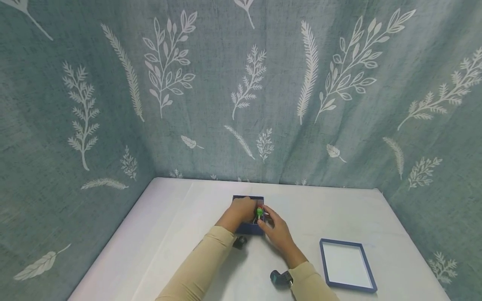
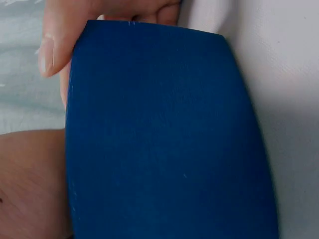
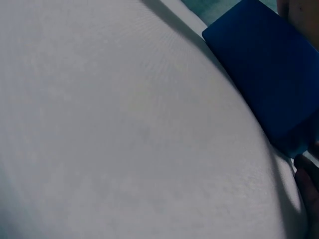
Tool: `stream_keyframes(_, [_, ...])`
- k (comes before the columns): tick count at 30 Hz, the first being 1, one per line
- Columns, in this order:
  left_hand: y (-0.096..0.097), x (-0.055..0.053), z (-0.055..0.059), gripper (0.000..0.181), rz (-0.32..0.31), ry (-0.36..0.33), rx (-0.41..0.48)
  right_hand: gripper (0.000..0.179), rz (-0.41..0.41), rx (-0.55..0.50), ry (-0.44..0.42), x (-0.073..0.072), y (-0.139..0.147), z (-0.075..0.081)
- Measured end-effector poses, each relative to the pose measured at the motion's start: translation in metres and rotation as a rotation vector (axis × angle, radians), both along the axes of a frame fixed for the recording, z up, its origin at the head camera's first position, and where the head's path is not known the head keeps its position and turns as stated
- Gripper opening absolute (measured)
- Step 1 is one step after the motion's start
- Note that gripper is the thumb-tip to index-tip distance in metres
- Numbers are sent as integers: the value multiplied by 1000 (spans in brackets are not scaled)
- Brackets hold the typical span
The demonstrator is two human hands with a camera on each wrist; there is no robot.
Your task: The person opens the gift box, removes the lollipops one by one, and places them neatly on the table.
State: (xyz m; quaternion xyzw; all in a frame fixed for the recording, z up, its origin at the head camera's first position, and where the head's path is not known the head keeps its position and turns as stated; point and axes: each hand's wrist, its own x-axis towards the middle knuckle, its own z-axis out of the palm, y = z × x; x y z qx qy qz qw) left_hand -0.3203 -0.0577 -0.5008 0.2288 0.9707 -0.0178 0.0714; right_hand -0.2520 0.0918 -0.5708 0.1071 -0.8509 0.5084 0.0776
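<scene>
On the table stands a small dark-blue box with its top open. My left hand reaches down into it, and the fingers are hidden, so what they hold cannot be seen. My right hand grips the box at its right side. In the left wrist view the right thumb bends over the edge of the blue wall. A small bright-green thing shows inside the box, close to the right thumb; its kind is unclear. The right wrist view has the box at its upper right.
A shallow square piece with a blue rim and white inside, like a box lid, lies to the right on the white table. Dark wrist devices sit under both forearms. A leaf-patterned curtain closes the back and sides.
</scene>
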Motion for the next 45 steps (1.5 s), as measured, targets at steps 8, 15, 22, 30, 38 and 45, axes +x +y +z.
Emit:
stream_keyframes(8, [-3,6,10,43,55,-20,-27,61,-36,75,45,5,-7,1])
stream_keyframes(15, [-11,9,22,29,23,-28,126,55,-77,107,62,4,-1,0])
stream_keyframes(22, [-28,9,25,42,10,-27,406,61,-36,110,96,4,3,1])
stream_keyframes(30, [-43,10,30,37,-6,7,494,53,24,130,111,4,-1,3])
stream_keyframes(38, [-67,10,36,32,9,34,580,50,9,83,81,5,-4,5])
stream_keyframes(45, [-89,9,30,34,66,3,622,49,-17,71,60,4,-4,2])
